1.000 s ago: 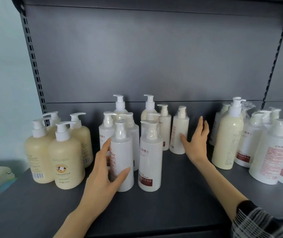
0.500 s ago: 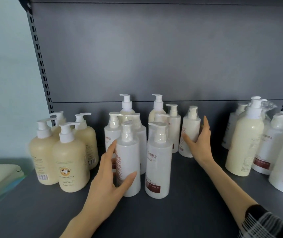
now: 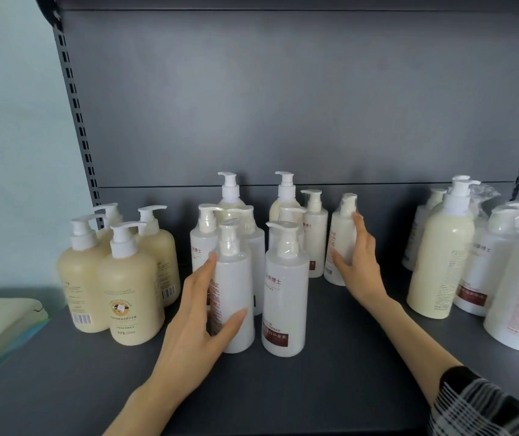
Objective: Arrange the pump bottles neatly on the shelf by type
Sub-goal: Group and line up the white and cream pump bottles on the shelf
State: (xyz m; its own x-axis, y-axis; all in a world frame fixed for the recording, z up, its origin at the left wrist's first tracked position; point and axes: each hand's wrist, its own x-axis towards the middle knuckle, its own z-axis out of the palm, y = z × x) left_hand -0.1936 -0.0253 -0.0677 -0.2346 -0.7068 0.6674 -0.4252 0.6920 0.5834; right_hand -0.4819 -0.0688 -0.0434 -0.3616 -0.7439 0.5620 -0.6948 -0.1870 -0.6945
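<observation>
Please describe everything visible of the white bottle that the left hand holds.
The white pump bottle is a tall, slim cylinder of glossy plastic with red print on one side; clear film wraps its pump. It stands upright at the front of the shelf. The left hand grips it, thumb across the front.

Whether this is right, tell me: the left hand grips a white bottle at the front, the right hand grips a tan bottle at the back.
Wrong on colour. The head view shows the right hand gripping the back white bottle, not a tan one; the tan bottles stand at the left. The left hand grips the front white bottle.
</observation>
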